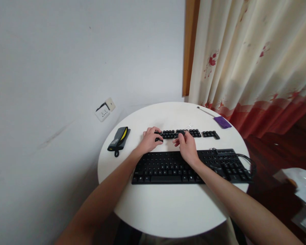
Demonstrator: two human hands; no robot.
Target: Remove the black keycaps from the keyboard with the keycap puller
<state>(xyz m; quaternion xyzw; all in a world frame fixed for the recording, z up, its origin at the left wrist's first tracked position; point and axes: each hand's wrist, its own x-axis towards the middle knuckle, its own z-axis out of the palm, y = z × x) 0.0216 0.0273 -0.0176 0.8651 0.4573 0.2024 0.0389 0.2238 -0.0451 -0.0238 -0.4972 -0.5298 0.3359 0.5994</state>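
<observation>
My left hand (pixel 151 139) rests at the left end of a row of loose black keycaps (pixel 169 134). Its thumb and forefinger are apart, on either side of the end keycaps. Held in a pinch by my right hand (pixel 187 144) is a small black piece (pixel 181 133), just above the row; its exact kind is too small to make out. Thin wires (pixel 189 126) show just beyond that hand; whether they join the piece I cannot tell. Below both hands lies a black keyboard (pixel 165 166), its upper part bare of keycaps and partly hidden by my right forearm.
The round white table (pixel 168 207) stands by the wall. A grey pouch with a yellow edge (pixel 118 139) lies at left. A thin brush (pixel 205 111) and a purple cloth (pixel 222 122) lie at far right. The keyboard's cable (pixel 251 161) loops at the right edge.
</observation>
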